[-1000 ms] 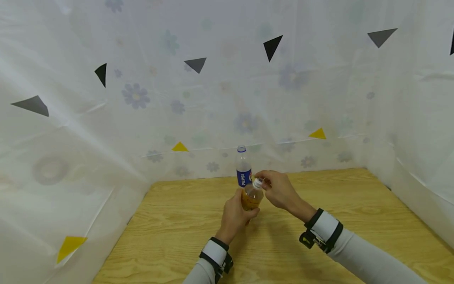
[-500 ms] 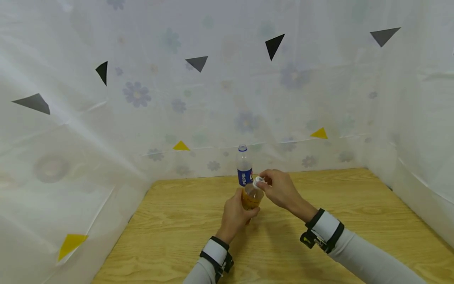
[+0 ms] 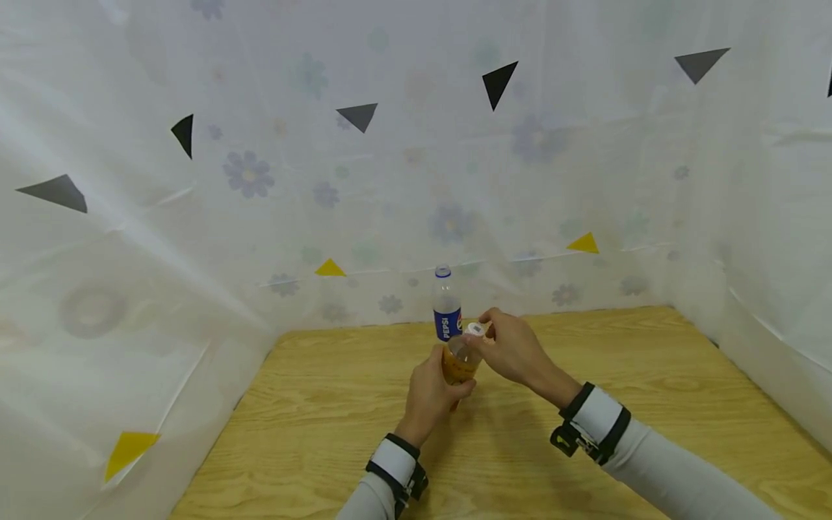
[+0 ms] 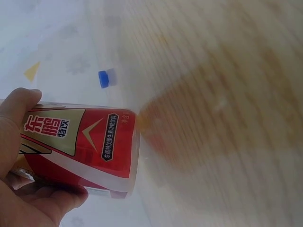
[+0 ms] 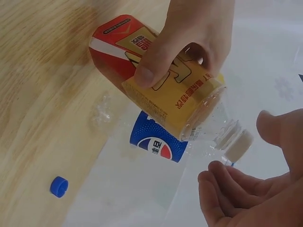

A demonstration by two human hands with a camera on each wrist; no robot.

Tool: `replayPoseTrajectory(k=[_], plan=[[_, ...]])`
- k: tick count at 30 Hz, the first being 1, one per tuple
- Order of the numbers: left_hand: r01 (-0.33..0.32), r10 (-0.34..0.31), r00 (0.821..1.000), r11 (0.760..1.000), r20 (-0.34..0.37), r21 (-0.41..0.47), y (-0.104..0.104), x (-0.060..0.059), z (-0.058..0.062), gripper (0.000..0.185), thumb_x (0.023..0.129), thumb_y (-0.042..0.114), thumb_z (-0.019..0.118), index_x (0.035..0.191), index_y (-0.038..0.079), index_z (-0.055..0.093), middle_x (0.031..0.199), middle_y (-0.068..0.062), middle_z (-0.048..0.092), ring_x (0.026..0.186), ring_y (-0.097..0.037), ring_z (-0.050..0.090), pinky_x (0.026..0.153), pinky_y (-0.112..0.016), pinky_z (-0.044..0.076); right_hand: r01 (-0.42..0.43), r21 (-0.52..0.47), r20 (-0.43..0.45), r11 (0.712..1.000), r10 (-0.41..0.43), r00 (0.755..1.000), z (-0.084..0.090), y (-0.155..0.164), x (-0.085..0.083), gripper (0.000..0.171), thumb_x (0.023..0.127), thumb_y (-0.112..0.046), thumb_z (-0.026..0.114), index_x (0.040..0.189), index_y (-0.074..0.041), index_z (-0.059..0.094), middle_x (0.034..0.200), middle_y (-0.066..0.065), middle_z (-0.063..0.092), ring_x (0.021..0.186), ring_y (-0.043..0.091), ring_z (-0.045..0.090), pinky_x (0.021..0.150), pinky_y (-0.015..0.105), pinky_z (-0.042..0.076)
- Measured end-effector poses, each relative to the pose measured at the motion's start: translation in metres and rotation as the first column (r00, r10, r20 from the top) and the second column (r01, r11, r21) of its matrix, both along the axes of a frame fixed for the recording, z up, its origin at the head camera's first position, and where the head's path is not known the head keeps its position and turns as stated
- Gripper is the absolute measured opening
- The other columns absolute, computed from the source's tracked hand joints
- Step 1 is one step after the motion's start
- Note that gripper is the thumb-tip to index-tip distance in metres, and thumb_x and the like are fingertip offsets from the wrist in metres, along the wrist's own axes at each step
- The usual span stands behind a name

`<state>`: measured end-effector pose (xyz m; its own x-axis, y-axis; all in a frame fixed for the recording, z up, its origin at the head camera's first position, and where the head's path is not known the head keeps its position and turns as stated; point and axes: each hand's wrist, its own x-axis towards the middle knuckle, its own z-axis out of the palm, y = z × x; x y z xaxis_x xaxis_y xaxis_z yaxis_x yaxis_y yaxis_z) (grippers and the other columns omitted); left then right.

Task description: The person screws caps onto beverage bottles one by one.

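Observation:
My left hand grips a drink bottle round its body, its red and gold label showing in the left wrist view. The bottle leans to the right. A white cap sits at its mouth, over the clear neck. Around that cap is my right hand, thumb on one side and fingers on the other. In the right wrist view the thumb stands apart from the cap, and the fingertips lie just below it. Right behind stands an uncapped Pepsi bottle with a blue label.
A loose blue cap lies on the wooden table, near the Pepsi bottle. White flowered sheeting with dark and yellow triangles closes off the back and sides.
My right hand's thumb and fingers have shifted around the white cap, and more of the cap's top shows. The left hand and both bottles have stayed in place.

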<state>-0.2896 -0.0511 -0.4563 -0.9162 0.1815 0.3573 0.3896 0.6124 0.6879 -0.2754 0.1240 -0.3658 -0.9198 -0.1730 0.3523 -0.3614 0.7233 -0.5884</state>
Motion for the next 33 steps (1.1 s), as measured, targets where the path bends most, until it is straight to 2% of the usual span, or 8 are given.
replayPoseTrajectory(k=[3, 5, 8, 13, 18, 28, 33], plan=[[-0.003, 0.003, 1.000, 1.000, 0.011, 0.002, -0.0007, -0.0002, 0.0005, 0.068, 0.082, 0.026, 0.087, 0.137, 0.011, 0.052, 0.128, -0.010, 0.070, 0.112, -0.025, 0.071, 0.093, -0.040, 0.058, 0.000, 0.025, -0.002, 1.000, 0.000, 1.000, 0.0025, -0.0015, 0.0014, 0.056, 0.097, -0.036, 0.069, 0.133, 0.004, 0.056, 0.112, 0.023, 0.070, 0.093, 0.033, 0.068, 0.071, 0.041, 0.058], [-0.002, 0.002, 1.000, 1.000, 0.014, 0.004, -0.0010, -0.0007, 0.0007, 0.068, 0.082, 0.026, 0.087, 0.138, 0.011, 0.051, 0.129, -0.010, 0.070, 0.113, -0.025, 0.070, 0.094, -0.040, 0.058, -0.003, 0.041, -0.017, 0.999, 0.004, 1.000, 0.0037, -0.0022, 0.0017, 0.056, 0.097, -0.034, 0.069, 0.136, 0.004, 0.055, 0.117, 0.024, 0.069, 0.102, 0.038, 0.067, 0.078, 0.048, 0.058], [-0.003, 0.003, 1.000, 1.000, 0.015, 0.004, -0.0016, -0.0006, 0.0015, 0.068, 0.082, 0.026, 0.087, 0.138, 0.011, 0.051, 0.129, -0.009, 0.069, 0.113, -0.024, 0.070, 0.094, -0.040, 0.058, -0.017, 0.048, -0.039, 0.999, 0.019, 0.999, 0.0047, -0.0031, 0.0020, 0.051, 0.097, -0.027, 0.069, 0.136, 0.003, 0.057, 0.119, 0.024, 0.069, 0.106, 0.040, 0.066, 0.083, 0.052, 0.057], [-0.006, 0.006, 1.000, 1.000, -0.002, 0.001, -0.0026, 0.0001, 0.0012, 0.066, 0.081, 0.026, 0.087, 0.134, 0.010, 0.053, 0.126, -0.010, 0.071, 0.110, -0.024, 0.071, 0.092, -0.039, 0.059, -0.055, 0.027, -0.067, 0.998, 0.057, 0.996, 0.0033, -0.0034, 0.0025, 0.038, 0.097, -0.010, 0.064, 0.133, 0.002, 0.061, 0.121, 0.022, 0.069, 0.105, 0.040, 0.067, 0.085, 0.053, 0.057], [-0.005, 0.004, 0.999, 1.000, -0.032, -0.001, -0.0022, 0.0000, 0.0006, 0.063, 0.080, 0.026, 0.088, 0.130, 0.008, 0.055, 0.121, -0.010, 0.072, 0.105, -0.023, 0.072, 0.089, -0.039, 0.060, -0.075, 0.008, -0.088, 0.997, 0.075, 0.993, 0.0010, -0.0028, 0.0022, 0.035, 0.096, 0.001, 0.061, 0.131, 0.002, 0.063, 0.122, 0.020, 0.070, 0.105, 0.038, 0.068, 0.087, 0.052, 0.057], [-0.003, 0.003, 1.000, 1.000, -0.026, -0.002, -0.0023, -0.0006, 0.0015, 0.066, 0.080, 0.026, 0.088, 0.133, 0.010, 0.054, 0.124, -0.010, 0.071, 0.108, -0.023, 0.072, 0.090, -0.038, 0.059, -0.071, 0.000, -0.101, 0.997, 0.070, 0.992, 0.0018, -0.0034, 0.0021, 0.028, 0.096, 0.001, 0.062, 0.122, 0.001, 0.068, 0.112, 0.018, 0.073, 0.094, 0.032, 0.070, 0.080, 0.048, 0.059], [-0.008, 0.007, 0.999, 1.000, -0.038, -0.003, -0.0045, -0.0004, 0.0020, 0.067, 0.080, 0.025, 0.088, 0.134, 0.010, 0.053, 0.124, -0.010, 0.071, 0.107, -0.023, 0.072, 0.090, -0.039, 0.059, -0.055, -0.004, -0.083, 0.998, 0.055, 0.995, 0.0027, -0.0064, -0.0003, 0.024, 0.096, -0.006, 0.064, 0.119, 0.000, 0.069, 0.101, 0.012, 0.072, 0.083, 0.023, 0.065, 0.071, 0.038, 0.056]])
